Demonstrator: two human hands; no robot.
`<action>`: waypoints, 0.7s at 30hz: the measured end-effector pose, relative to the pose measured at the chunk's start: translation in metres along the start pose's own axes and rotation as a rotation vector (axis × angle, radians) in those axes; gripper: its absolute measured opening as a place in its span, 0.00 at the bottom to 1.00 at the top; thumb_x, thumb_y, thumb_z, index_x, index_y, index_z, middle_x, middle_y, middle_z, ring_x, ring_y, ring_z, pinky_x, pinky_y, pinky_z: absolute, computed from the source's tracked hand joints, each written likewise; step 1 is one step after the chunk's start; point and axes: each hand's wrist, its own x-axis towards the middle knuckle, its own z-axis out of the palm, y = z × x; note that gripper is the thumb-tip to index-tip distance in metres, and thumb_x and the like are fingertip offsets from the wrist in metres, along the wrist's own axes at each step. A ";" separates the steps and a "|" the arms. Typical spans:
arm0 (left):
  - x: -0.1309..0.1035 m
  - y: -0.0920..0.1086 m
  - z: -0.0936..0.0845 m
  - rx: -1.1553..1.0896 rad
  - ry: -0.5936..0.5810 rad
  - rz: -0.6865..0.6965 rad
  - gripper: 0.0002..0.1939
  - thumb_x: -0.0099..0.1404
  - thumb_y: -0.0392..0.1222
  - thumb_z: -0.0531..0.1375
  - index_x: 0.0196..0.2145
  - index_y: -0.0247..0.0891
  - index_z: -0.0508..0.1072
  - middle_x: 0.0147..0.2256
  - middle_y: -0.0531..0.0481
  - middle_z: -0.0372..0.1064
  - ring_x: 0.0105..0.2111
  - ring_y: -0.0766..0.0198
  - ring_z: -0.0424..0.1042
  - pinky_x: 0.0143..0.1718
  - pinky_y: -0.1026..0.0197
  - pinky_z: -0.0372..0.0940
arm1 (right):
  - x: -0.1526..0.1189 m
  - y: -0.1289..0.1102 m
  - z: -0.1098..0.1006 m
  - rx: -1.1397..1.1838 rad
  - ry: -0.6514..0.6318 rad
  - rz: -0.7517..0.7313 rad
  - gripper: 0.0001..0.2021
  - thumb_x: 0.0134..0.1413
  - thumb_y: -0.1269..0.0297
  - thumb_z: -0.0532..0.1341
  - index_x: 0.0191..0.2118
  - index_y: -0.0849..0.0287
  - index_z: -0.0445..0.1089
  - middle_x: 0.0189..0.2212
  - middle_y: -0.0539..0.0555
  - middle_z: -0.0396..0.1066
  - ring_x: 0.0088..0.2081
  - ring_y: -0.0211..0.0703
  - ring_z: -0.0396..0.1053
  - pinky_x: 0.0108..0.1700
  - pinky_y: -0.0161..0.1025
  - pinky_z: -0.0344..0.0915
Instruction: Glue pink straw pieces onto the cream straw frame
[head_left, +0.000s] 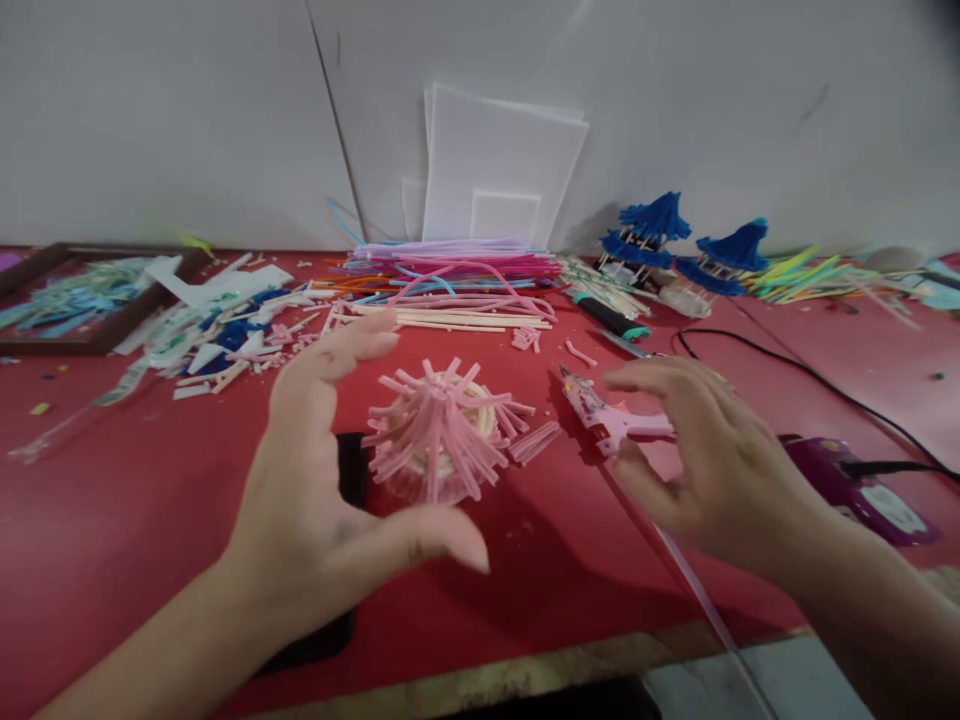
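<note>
A pink model of thin rods fanned out like a tiered roof (439, 430) stands on the red table, with pale rings showing under its rods. Left of it and nearer the camera is my left hand (315, 500), thumb and fingers spread, holding nothing. To the right, my right hand (705, 460) is apart from the model, its fingers curved and open beside a pink glue gun (607, 420). The glue gun lies on the table, its handle partly behind that hand. Short pink rods (535, 442) lie between the model and the glue gun.
Bundles of colored rods (457, 270) lie along the wall below white sheets (502, 160). Two blue roofed models (645, 235) stand back right, near a cutter (611, 317). Scraps (225, 330) and a brown frame (82, 345) are left. A purple device (862, 490) with a black cable is right.
</note>
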 end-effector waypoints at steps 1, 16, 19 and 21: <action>-0.002 -0.002 0.000 0.047 -0.008 0.031 0.53 0.41 0.74 0.68 0.59 0.48 0.61 0.61 0.45 0.60 0.62 0.37 0.58 0.65 0.36 0.53 | -0.006 0.010 0.004 -0.077 -0.033 0.044 0.20 0.50 0.72 0.57 0.52 0.60 0.63 0.43 0.62 0.71 0.45 0.58 0.71 0.47 0.54 0.70; -0.001 -0.027 -0.002 0.213 -0.096 0.070 0.22 0.60 0.37 0.61 0.52 0.44 0.66 0.49 0.45 0.71 0.51 0.49 0.71 0.52 0.44 0.68 | -0.049 0.074 0.058 -0.192 -0.379 0.287 0.19 0.48 0.75 0.54 0.46 0.66 0.71 0.38 0.64 0.74 0.43 0.60 0.73 0.46 0.54 0.70; -0.002 -0.040 0.002 -0.052 -0.133 0.009 0.25 0.62 0.36 0.61 0.56 0.47 0.65 0.55 0.46 0.68 0.57 0.50 0.69 0.60 0.44 0.65 | -0.040 0.072 0.055 -0.175 -0.299 0.324 0.19 0.46 0.75 0.54 0.46 0.64 0.70 0.40 0.64 0.74 0.45 0.60 0.73 0.47 0.54 0.69; -0.002 -0.047 0.007 -0.182 -0.150 -0.007 0.26 0.64 0.35 0.60 0.59 0.48 0.62 0.57 0.45 0.67 0.60 0.52 0.67 0.62 0.45 0.64 | -0.032 0.068 0.049 -0.035 -0.141 0.371 0.18 0.46 0.72 0.56 0.45 0.61 0.69 0.41 0.63 0.74 0.45 0.59 0.73 0.46 0.52 0.69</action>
